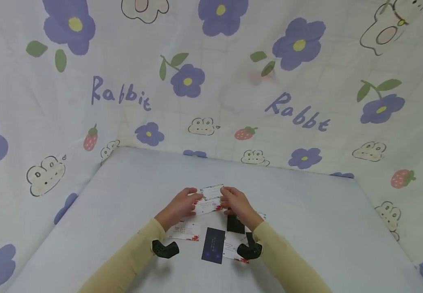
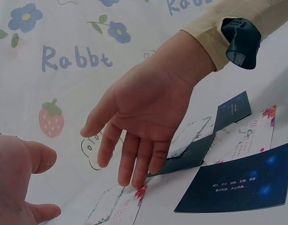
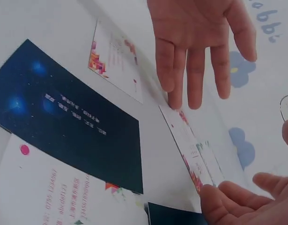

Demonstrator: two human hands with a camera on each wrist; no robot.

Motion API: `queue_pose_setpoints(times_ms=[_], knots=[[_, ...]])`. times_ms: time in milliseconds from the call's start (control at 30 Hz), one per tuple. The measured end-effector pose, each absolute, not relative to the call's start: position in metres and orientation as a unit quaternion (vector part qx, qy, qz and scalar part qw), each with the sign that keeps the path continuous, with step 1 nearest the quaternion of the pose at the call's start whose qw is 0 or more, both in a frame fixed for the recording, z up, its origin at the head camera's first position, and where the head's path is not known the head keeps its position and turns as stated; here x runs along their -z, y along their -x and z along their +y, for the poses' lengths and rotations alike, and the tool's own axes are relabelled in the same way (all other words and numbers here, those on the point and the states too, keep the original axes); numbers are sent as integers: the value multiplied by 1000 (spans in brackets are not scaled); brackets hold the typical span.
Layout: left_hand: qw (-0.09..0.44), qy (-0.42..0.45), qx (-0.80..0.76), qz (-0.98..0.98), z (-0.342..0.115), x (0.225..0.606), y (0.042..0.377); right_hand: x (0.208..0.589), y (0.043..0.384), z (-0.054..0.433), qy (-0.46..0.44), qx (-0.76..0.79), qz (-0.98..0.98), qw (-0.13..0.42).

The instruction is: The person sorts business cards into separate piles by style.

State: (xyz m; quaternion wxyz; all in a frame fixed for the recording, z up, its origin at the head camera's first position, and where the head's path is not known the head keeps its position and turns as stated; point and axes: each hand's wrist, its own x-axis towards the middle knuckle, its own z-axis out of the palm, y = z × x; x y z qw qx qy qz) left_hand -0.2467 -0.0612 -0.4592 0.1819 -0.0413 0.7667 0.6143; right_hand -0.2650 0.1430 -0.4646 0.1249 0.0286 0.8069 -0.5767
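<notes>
In the head view a white card with a leafy green border (image 1: 212, 191) overlaps a white card with red flowers (image 1: 207, 206) on the table. My left hand (image 1: 179, 206) is at their left side, fingertips right by the edges. On the opposite side, my right hand (image 1: 238, 202) has its fingertips at the right edges. Both wrist views show the hands with palms facing each other: the right hand (image 2: 141, 112) has fairly straight fingers pointing down, and so does the left hand (image 3: 193, 47). Neither hand grips a card.
Nearer to me lie a dark blue card (image 1: 213, 245), a white red-flowered card (image 1: 231, 246) partly beneath it, and a black card (image 1: 235, 224) under the right hand. Another red-flowered card (image 1: 186, 231) lies by the left wrist. A patterned curtain (image 1: 226, 101) rises behind the white table (image 1: 141, 175).
</notes>
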Motion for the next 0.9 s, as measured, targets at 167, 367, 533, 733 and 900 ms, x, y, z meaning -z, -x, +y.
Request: queue_pose_setpoints(times_ms=[167,367,533,733,900], knots=[[202,38,-654,729,-67,462,248,465,263,147,-57,640,748,168],[213,63,-699,680,-73,470,252,464,257,146,-105,695,679,212],[217,75,-696,680,-72,470,252,461,253,144,-102,681,697,201],[220,74,-690,685,-75,464,250,457,256,150,-89,657,727,179],[234,75,-698,672,-81,463,248,457,257,152,-108,669,708,199]])
